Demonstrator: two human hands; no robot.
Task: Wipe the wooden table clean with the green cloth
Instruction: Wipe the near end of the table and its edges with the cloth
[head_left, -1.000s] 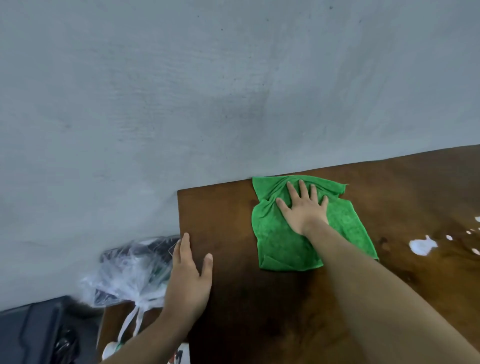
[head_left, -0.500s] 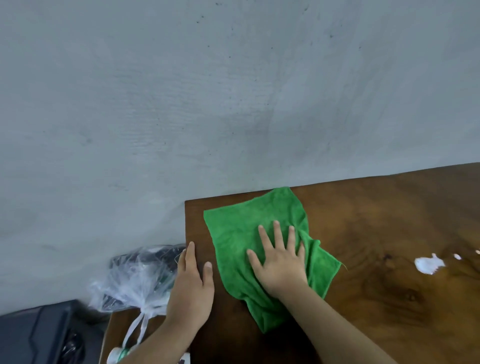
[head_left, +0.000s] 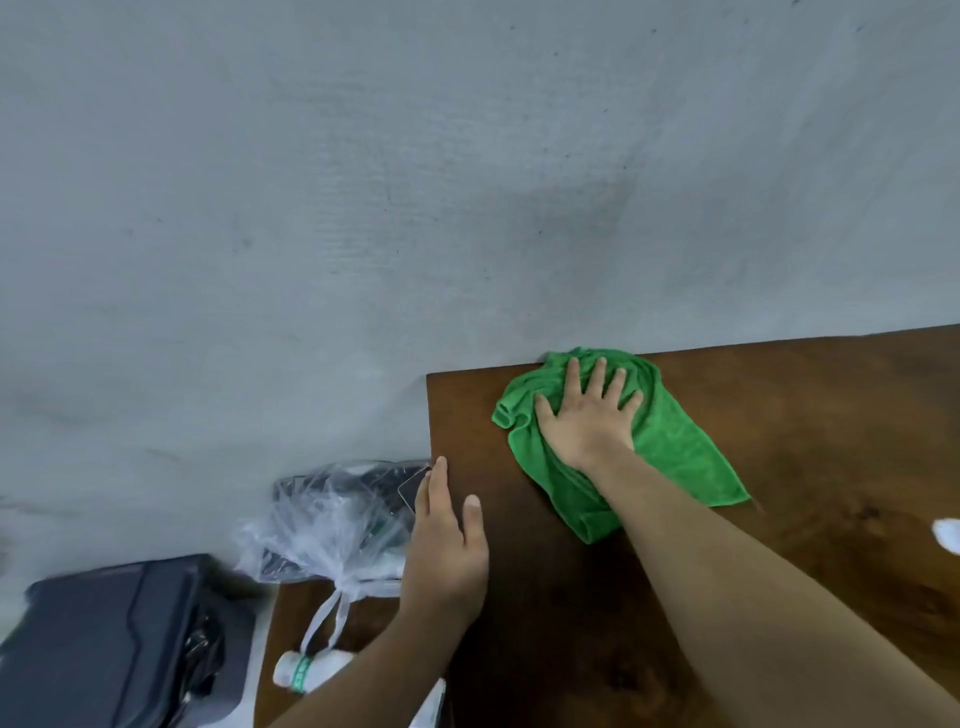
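Note:
The green cloth (head_left: 675, 447) lies bunched near the far left corner of the dark wooden table (head_left: 831, 426), touching the wall. My right hand (head_left: 587, 415) presses flat on the cloth with fingers spread, covering its middle. My left hand (head_left: 447, 540) rests flat on the table's left edge, fingers together, holding nothing. A white smear (head_left: 948, 535) shows on the tabletop at the right border of the view.
A grey wall (head_left: 415, 208) runs along the table's far edge. Left of the table, lower down, sit a clear plastic bag (head_left: 332, 525) with dark contents, a small white bottle with a green band (head_left: 306, 670), and a dark case (head_left: 114, 644).
My right hand pushed the cloth away from me and to the right, up to the far edge by the wall; the cloth bunched up. My left hand stayed on the table's left edge.

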